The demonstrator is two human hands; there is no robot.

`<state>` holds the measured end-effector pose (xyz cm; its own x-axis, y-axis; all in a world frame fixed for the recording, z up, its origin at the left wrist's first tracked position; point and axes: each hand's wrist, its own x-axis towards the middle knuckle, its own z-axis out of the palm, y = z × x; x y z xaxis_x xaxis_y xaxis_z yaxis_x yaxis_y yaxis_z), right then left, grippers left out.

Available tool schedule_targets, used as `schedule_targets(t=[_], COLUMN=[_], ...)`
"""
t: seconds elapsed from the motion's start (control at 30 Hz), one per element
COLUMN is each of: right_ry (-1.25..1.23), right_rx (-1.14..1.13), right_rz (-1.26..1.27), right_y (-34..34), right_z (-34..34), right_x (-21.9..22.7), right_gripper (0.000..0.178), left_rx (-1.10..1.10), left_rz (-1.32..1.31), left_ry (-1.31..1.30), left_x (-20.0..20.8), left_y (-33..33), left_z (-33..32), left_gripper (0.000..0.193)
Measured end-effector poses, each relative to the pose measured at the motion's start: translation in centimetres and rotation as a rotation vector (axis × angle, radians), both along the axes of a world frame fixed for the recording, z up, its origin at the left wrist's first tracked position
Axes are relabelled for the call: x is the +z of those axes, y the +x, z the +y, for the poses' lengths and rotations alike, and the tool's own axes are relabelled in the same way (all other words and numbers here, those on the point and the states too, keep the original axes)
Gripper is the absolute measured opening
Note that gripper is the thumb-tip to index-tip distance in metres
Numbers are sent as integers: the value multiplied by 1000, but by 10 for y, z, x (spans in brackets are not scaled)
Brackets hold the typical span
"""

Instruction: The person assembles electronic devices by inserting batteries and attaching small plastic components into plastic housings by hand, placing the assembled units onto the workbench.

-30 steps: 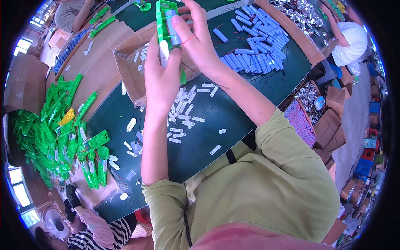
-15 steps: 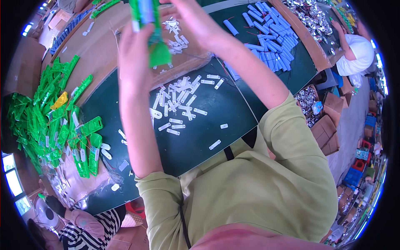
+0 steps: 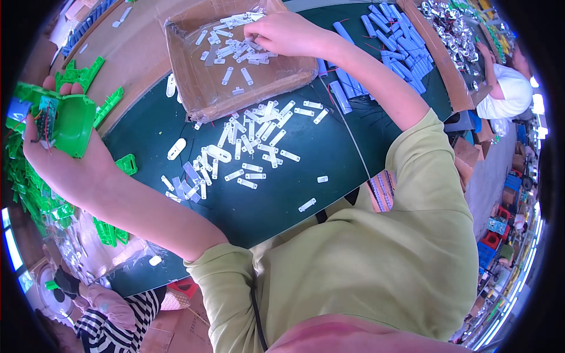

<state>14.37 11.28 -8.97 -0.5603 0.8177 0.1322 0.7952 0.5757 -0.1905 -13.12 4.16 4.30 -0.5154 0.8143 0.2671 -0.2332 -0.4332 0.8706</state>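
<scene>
At the far left, my left hand is closed around a green plastic housing. A small circuit board with thin wires and part of a blue cylinder show inside it. My right hand reaches into a shallow cardboard box, its fingertips pinched together among small white plastic strips. Whatever sits between those fingertips is hidden. A loose pile of white strips with end holes lies on the dark green table just below the box.
Green housings are heaped at the left, under my left arm. Blue wired cylinders lie at the upper right beside a cardboard edge. One person in stripes sits lower left; another in white works at far right.
My left hand has carried the green housing from the top middle to the far left. My right hand has come away from the housing and down into the cardboard box.
</scene>
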Motion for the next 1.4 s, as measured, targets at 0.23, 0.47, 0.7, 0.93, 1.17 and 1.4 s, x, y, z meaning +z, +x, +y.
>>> schedule_targets(t=[0.23, 0.47, 0.7, 0.93, 1.17, 1.4], right_ry=[102, 95, -82, 44, 193, 124], right_rx=[73, 134, 18, 108, 158, 81], right_rz=[39, -61, -20, -164, -330, -243], right_y=[-10, -8, -8, -28, -48, -59], right_z=[17, 8, -8, -4, 3, -4], right_x=[-14, -20, -5, -7, -13, -12], right_gripper=[14, 19, 19, 21, 24, 14], left_rx=[-6, 0, -47, -47, -52, -88], left_rz=[51, 60, 101, 63, 79, 67], left_ry=[-7, -25, -66, -16, 15, -3], left_x=[2, 2, 1, -4, -4, -6], left_y=[9, 8, 10, 7, 8, 11], left_z=[-1, 0, -3, 1, 1, 0], left_gripper=[38, 40, 42, 37, 36, 35])
